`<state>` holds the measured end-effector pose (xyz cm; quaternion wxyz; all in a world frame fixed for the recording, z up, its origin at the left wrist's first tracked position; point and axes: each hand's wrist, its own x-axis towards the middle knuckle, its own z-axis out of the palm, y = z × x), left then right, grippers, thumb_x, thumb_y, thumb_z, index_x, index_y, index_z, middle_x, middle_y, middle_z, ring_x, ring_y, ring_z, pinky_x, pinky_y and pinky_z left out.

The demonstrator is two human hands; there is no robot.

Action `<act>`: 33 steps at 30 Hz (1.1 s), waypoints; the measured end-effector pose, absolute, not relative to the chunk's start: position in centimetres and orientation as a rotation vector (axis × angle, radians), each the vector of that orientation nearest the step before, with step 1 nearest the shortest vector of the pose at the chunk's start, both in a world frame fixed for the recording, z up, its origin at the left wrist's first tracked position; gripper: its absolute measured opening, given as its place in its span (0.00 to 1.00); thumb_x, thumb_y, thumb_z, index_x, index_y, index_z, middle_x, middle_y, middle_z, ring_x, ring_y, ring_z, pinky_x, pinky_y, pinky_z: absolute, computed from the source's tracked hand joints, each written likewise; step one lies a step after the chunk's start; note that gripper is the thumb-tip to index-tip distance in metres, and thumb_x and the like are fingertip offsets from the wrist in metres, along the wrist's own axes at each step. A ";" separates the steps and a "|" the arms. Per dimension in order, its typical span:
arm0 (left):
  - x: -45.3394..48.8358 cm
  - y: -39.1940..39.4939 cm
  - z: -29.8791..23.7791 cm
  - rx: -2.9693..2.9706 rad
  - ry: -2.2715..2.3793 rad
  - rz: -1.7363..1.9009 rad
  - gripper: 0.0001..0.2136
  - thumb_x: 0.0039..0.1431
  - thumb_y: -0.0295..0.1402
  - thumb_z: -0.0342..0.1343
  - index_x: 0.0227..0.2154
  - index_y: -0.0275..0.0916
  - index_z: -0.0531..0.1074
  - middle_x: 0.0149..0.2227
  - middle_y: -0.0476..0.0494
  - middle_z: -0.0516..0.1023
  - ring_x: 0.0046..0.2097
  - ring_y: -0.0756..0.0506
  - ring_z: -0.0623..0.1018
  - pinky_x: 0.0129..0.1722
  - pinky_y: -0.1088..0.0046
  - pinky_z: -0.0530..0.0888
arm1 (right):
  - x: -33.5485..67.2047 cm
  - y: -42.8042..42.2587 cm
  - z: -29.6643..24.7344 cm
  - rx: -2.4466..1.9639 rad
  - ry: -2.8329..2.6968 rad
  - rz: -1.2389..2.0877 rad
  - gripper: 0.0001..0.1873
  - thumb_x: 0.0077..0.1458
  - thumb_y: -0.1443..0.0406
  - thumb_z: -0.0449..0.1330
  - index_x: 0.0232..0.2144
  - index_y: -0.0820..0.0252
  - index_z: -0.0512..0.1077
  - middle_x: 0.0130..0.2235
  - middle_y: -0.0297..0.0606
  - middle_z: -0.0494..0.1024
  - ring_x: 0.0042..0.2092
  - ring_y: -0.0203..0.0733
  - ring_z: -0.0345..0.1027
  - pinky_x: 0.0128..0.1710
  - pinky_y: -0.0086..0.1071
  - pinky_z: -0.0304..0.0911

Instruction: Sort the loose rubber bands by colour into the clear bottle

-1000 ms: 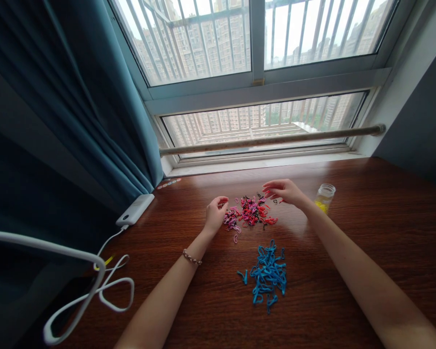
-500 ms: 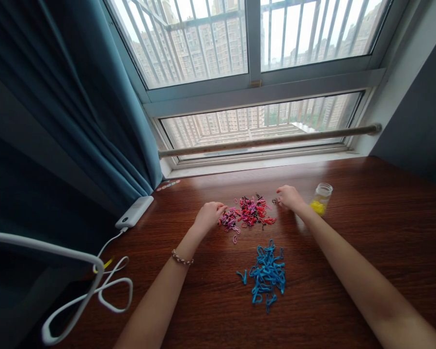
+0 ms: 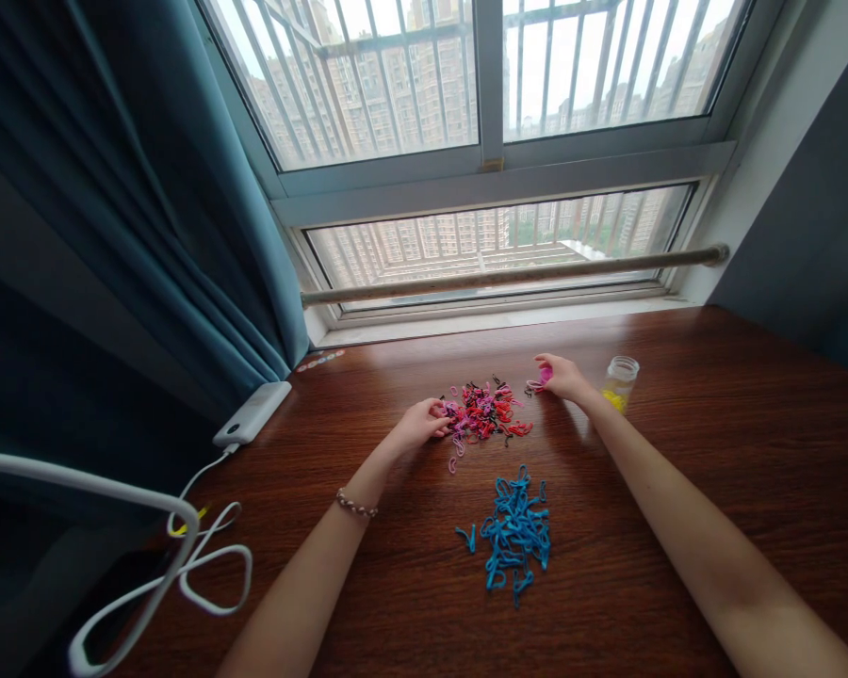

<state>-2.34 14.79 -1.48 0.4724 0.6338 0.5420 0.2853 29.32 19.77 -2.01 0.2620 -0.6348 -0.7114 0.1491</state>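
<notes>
A mixed heap of small elastic hair ties [image 3: 487, 411] in red, pink and black lies on the brown wooden table. My left hand [image 3: 424, 421] is at the heap's left edge, its fingers curled around some pink ties there. Right of the heap, my right hand [image 3: 563, 377] has its fingers closed on a small bunch of pink hair ties [image 3: 543, 378]. A few black ties lie just below those fingertips. Nearer to me is a separate pile of blue hair ties [image 3: 515, 532], with a couple lying off to its left.
A clear jar [image 3: 621, 381] with yellow pieces inside stands beyond my right wrist. At the left are a white power strip [image 3: 252, 414] and its looped white cable [image 3: 216, 603]. A blue curtain [image 3: 204, 188] hangs by the barred window, with a rail [image 3: 515, 278] across it.
Pink hair ties now show in my right hand, where none were visible before. My left hand has reached slightly right, further into the heap's edge. The view has shifted a little.
</notes>
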 end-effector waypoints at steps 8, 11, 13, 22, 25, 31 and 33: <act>-3.0 15.5 -2.2 1.706 1.197 0.863 0.22 0.42 0.27 0.60 0.43 0.35 0.65 0.41 0.38 0.73 0.35 0.47 0.77 0.36 0.68 0.74 | 29.9 20.1 -3.0 -1.766 -1.976 0.247 0.26 0.42 0.76 0.55 0.47 0.67 0.65 0.43 0.46 0.73 0.44 0.43 0.66 0.44 0.30 0.60; -2.9 15.4 -1.8 1.769 1.267 0.861 0.22 0.40 0.28 0.60 0.42 0.35 0.65 0.41 0.38 0.74 0.35 0.46 0.77 0.35 0.69 0.74 | 29.9 19.8 -3.0 -1.758 -2.013 0.192 0.25 0.42 0.76 0.54 0.47 0.66 0.66 0.45 0.47 0.71 0.46 0.43 0.63 0.46 0.31 0.57; -2.8 15.2 -1.3 1.799 1.346 0.855 0.21 0.40 0.29 0.60 0.41 0.34 0.66 0.42 0.38 0.74 0.34 0.46 0.77 0.33 0.70 0.74 | 29.7 19.5 -2.8 -1.736 -2.049 0.158 0.25 0.41 0.77 0.54 0.45 0.64 0.68 0.47 0.46 0.70 0.49 0.45 0.60 0.48 0.32 0.55; -3.2 14.7 -1.0 1.680 1.536 0.472 0.17 0.37 0.29 0.63 0.33 0.33 0.66 0.24 0.47 0.74 0.26 0.47 0.76 0.27 0.72 0.73 | 28.2 18.2 -1.5 -1.552 -2.404 -0.039 0.07 0.43 0.71 0.58 0.21 0.58 0.75 0.35 0.41 0.73 0.47 0.49 0.53 0.48 0.40 0.46; -2.5 14.0 -1.4 1.473 1.268 0.383 0.19 0.36 0.32 0.65 0.32 0.33 0.64 0.22 0.47 0.74 0.25 0.47 0.76 0.27 0.71 0.74 | 26.5 17.7 -1.5 -1.459 -2.402 0.067 0.06 0.44 0.69 0.58 0.20 0.58 0.75 0.34 0.41 0.74 0.48 0.50 0.54 0.48 0.41 0.47; -1.3 13.6 -0.7 1.525 1.125 0.607 0.19 0.37 0.31 0.65 0.33 0.32 0.65 0.31 0.42 0.76 0.33 0.47 0.77 0.33 0.72 0.73 | 23.5 16.4 0.3 -1.432 -2.370 0.408 0.09 0.51 0.63 0.55 0.30 0.61 0.74 0.36 0.41 0.75 0.40 0.43 0.65 0.43 0.35 0.57; -1.6 13.5 0.1 1.585 1.201 0.641 0.18 0.38 0.32 0.64 0.32 0.33 0.65 0.31 0.42 0.76 0.32 0.48 0.77 0.31 0.73 0.73 | 23.4 15.8 0.8 -1.526 -2.375 0.666 0.12 0.53 0.63 0.53 0.30 0.64 0.73 0.31 0.42 0.76 0.33 0.40 0.69 0.35 0.33 0.62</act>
